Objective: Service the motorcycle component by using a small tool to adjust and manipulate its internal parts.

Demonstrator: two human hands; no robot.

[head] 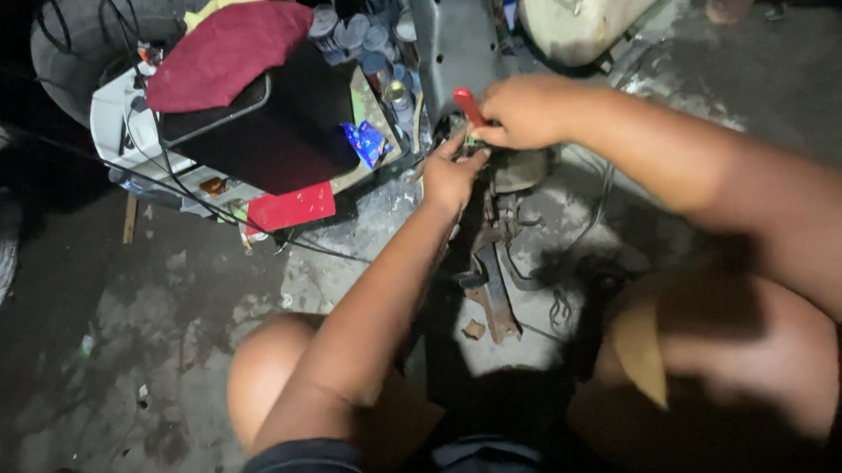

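My right hand (526, 110) grips a tool with a red handle (469, 105), its tip pointed down at a small part. My left hand (451, 173) pinches that small part (474, 143) just below the tool, fingers closed on it. Both hands work over a dark metal assembly (517, 171) on the concrete floor. A rusty metal lever or bracket (493, 290) lies below the hands, between my knees.
A black box (277, 130) with a dark red cloth (223, 52) on top stands at the upper left, next to several cans (358, 33) and a tyre (88, 43). A red flat piece (291, 208) and black cables (205, 202) lie near it. A grey metal frame (451, 40) rises behind the hands.
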